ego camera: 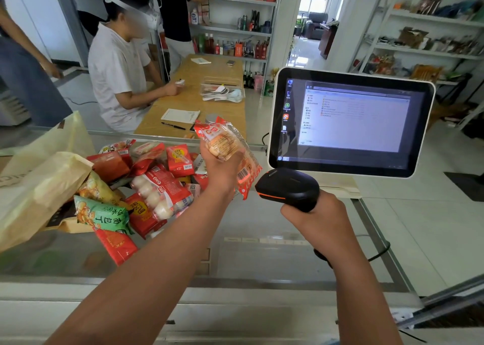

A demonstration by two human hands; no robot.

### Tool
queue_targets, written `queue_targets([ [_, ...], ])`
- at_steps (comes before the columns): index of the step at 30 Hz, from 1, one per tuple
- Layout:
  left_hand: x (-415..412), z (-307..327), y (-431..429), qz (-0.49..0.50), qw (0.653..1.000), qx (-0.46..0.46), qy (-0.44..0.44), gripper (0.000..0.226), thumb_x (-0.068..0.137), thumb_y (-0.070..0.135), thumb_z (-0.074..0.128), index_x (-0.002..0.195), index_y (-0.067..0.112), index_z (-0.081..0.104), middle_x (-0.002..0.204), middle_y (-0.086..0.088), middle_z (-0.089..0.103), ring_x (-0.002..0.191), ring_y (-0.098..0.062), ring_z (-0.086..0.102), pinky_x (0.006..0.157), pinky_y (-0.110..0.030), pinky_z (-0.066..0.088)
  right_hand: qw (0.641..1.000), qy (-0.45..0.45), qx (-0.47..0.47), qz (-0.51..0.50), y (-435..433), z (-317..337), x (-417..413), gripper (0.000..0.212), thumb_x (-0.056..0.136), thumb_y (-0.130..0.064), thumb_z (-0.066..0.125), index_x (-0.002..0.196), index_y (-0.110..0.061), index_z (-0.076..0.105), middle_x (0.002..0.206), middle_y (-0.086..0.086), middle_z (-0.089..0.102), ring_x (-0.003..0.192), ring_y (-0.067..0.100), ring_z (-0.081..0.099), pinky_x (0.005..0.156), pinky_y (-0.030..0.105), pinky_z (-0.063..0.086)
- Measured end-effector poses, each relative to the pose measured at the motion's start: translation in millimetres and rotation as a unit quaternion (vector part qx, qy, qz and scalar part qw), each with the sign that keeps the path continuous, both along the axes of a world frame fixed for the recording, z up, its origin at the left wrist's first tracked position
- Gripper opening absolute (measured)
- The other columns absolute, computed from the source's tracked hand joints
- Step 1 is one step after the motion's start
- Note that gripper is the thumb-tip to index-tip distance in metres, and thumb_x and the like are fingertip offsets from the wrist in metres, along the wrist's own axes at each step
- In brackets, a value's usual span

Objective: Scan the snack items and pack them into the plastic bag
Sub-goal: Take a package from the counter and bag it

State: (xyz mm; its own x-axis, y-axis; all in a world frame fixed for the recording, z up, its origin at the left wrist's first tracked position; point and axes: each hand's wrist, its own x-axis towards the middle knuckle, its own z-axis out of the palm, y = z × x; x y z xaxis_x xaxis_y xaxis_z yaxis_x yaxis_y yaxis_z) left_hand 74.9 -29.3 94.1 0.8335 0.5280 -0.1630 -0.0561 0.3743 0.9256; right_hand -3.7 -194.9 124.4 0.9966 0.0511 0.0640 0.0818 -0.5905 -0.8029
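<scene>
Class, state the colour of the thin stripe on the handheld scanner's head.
Orange, on the black scanner; it shows best in the head view.

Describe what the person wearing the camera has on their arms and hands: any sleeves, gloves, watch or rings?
The left hand and the right hand are bare: no gloves, and no rings show. The left forearm and the right forearm are uncovered too, with no sleeve, watch or wristband in view down to the bottom edge of the picture. No markings show on them.
</scene>
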Motion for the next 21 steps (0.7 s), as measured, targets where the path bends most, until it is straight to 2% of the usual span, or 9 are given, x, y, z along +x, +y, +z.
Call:
queue_targets([
  [3,0.9,-0.3,0.8,0.001,1.0,-0.002,-0.007,0.086,0.088,-0.002,0.063,0.149,0.033,0.013,0.138,-0.003,0.044,0.129,-0.026,0.045,0.094,-0.041,0.044,1.0,-0.002,0.0,0.0,0.3,1.0,-0.5,0.013,0.075,-0.02,0.07,0.072,-0.026,0.059,0.06,-0.006,0.058,0.059,0.008,0.056,0.051,0.018,0.039],
  [10,0.7,0.3,1.2,0.005,1.0,0.008,-0.003,0.087,0.088,0.001,0.065,0.15,0.033,0.012,0.142,-0.004,0.04,0.132,-0.028,0.041,0.099,-0.045,0.043,1.0,0.004,0.002,0.003,1.5,1.4,-0.6,0.015,0.075,-0.02,0.07,0.073,-0.028,0.058,0.059,-0.007,0.057,0.059,0.007,0.054,0.05,0.017,0.036],
  [15,0.1,0.1,0.7,0.004,1.0,0.011,-0.001,0.088,0.088,0.001,0.064,0.15,0.033,0.011,0.141,-0.003,0.039,0.132,-0.027,0.041,0.097,-0.042,0.042,1.0,0.01,0.01,0.005,1.1,2.5,-1.2,0.015,0.076,-0.02,0.069,0.073,-0.028,0.057,0.058,-0.007,0.055,0.056,0.007,0.052,0.05,0.018,0.036],
  [21,0.4,-0.9,-0.8,-0.004,1.0,0.008,0.014,0.086,0.088,0.002,0.064,0.149,0.035,0.012,0.141,-0.003,0.043,0.131,-0.029,0.043,0.103,-0.054,0.043,1.0,0.002,0.004,0.003,1.8,0.5,-0.6,0.012,0.074,-0.02,0.07,0.073,-0.026,0.059,0.059,-0.007,0.057,0.059,0.008,0.055,0.05,0.017,0.038],
])
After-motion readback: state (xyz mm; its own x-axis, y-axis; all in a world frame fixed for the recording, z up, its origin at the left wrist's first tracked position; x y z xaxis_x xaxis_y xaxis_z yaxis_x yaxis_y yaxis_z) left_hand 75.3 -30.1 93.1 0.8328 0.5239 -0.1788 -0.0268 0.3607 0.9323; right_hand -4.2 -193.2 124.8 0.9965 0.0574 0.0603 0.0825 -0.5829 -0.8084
